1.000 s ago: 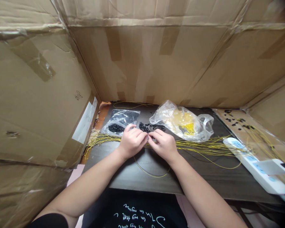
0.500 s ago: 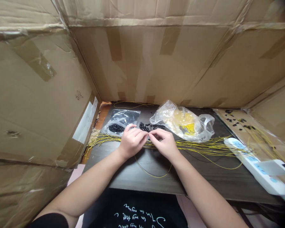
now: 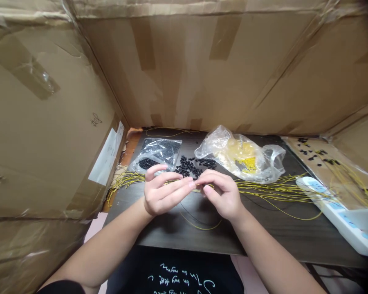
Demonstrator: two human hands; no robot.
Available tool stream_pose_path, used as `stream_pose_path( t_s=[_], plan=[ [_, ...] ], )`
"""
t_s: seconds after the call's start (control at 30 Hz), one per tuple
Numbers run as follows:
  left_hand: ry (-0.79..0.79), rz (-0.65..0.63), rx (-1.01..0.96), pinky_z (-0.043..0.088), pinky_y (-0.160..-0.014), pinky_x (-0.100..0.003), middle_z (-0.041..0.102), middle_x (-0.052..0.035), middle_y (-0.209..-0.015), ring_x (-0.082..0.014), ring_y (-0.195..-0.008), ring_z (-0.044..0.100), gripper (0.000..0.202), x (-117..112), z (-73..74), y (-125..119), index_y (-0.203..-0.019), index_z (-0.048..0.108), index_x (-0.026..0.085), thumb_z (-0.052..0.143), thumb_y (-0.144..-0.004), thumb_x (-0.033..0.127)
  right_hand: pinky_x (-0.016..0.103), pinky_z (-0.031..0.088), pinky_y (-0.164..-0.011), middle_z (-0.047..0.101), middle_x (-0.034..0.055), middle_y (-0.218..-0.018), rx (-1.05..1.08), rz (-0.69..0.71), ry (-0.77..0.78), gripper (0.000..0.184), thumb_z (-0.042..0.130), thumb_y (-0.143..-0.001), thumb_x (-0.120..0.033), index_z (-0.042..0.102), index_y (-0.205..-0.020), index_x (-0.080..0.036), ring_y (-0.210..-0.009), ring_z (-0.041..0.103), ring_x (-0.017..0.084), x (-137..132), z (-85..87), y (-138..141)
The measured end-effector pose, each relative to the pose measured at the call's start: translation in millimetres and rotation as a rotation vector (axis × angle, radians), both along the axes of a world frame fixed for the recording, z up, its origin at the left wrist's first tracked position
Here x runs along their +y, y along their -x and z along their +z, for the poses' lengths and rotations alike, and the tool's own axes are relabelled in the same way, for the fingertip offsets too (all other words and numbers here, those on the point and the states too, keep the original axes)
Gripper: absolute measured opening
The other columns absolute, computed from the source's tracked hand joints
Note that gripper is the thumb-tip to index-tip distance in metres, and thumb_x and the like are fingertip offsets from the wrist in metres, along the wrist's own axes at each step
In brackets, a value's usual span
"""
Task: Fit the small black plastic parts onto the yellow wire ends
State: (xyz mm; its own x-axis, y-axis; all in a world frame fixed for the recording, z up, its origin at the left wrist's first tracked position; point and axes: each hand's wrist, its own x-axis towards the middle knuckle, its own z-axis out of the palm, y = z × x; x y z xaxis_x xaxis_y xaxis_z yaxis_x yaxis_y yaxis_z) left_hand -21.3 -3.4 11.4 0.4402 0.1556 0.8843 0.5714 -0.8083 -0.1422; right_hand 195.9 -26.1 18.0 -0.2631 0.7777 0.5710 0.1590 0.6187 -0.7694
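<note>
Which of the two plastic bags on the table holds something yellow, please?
The crumpled clear bag on the right; the flatter bag to its left holds black pieces.

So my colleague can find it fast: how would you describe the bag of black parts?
On the dark tabletop, go to the far edge, left of centre, just beyond the left hand. A flat clear plastic bag of small black pieces lies there. Unlike the loose black pile beside it, its pieces are bagged.
</note>
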Motion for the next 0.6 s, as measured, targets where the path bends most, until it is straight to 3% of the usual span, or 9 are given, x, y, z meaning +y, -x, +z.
stream_pose_path(
  t_s=[0.27, 0.4, 0.6],
  plan=[
    [-0.134, -0.052, 0.084, 0.047, -0.093, -0.044, 0.078, 0.01, -0.105, -0.0157, -0.088, 0.071, 0.018, -12, 23.1, 3, -0.095, 0.069, 0.035, 0.075, -0.085, 0.021, 0.03, 0.055, -0.059, 0.07, 0.0048, -0.082, -0.079, -0.06, -0.21, 0.019, 0.067, -0.087, -0.013, 0.072, -0.101, -0.025, -0.068, 0.065, 0.016, -9, 11.5, 2],
    [-0.113, -0.061, 0.066, 0.046, -0.093, -0.04, 0.079, 0.0101, -0.105, -0.0127, -0.086, 0.071, 0.014, -11, 25.0, 1, -0.091, 0.068, 0.03, 0.072, -0.086, 0.018, 0.026, 0.054, -0.056, 0.069, 0.0048, -0.081, -0.094, -0.091, -0.312, 0.017, 0.067, -0.085, -0.008, 0.072, -0.097, -0.019, -0.066, 0.064, 0.014, -10, 13.5, 4],
    [-0.093, -0.085, 0.046, 0.045, -0.091, -0.039, 0.079, 0.0087, -0.105, -0.0127, -0.086, 0.07, 0.011, -11, 24.0, 0, -0.089, 0.069, 0.028, 0.072, -0.087, 0.018, 0.026, 0.054, -0.057, 0.068, 0.0056, -0.081, -0.105, -0.115, -0.332, 0.015, 0.066, -0.084, -0.006, 0.07, -0.094, -0.017, -0.067, 0.064, 0.013, -10, 13.6, 3]
  ],
)
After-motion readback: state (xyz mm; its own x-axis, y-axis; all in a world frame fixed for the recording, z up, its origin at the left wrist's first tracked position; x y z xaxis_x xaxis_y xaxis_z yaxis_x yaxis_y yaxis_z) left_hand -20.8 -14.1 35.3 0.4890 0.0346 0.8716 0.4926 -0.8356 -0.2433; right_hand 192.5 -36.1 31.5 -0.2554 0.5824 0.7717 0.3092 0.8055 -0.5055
